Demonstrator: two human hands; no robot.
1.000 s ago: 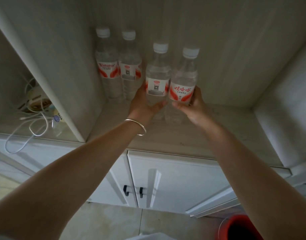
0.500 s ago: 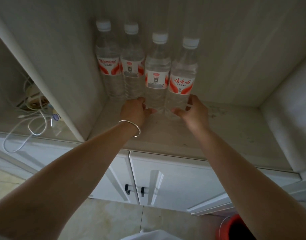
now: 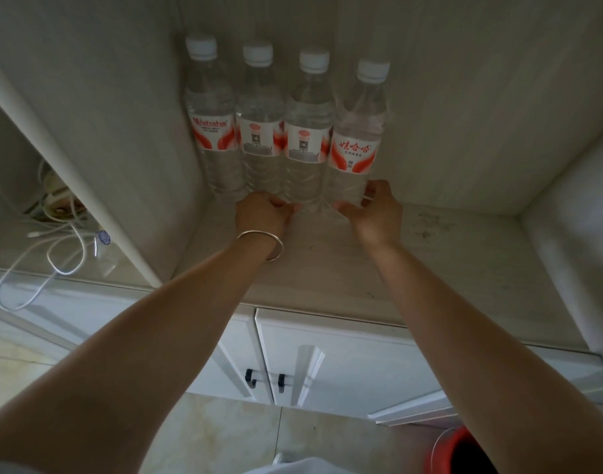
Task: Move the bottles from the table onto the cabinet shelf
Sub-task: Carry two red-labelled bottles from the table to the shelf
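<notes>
Several clear water bottles with white caps and red-white labels stand upright in a row at the back left of the cabinet shelf (image 3: pixel 327 268). My left hand (image 3: pixel 262 215), with a silver bangle on the wrist, is curled around the base of the third bottle (image 3: pixel 306 138). My right hand (image 3: pixel 378 213) grips the base of the rightmost bottle (image 3: pixel 354 152), thumb in front and fingers behind. Both bottles rest on the shelf, touching each other. To their left stand the second bottle (image 3: pixel 259 131) and the leftmost bottle (image 3: pixel 212 131), the latter in the back corner.
A slanted divider panel (image 3: pixel 88 165) bounds the compartment on the left; beyond it lie a power strip (image 3: pixel 54 200) and white cables (image 3: pixel 64 254). The shelf's right side is bare. Below are white cabinet doors with black handles (image 3: pixel 248 378). A red bucket (image 3: pixel 464 453) stands on the floor.
Both hands slid down from the labels to the bottle bases and pushed the two bottles back, level with the other two against the rear wall.
</notes>
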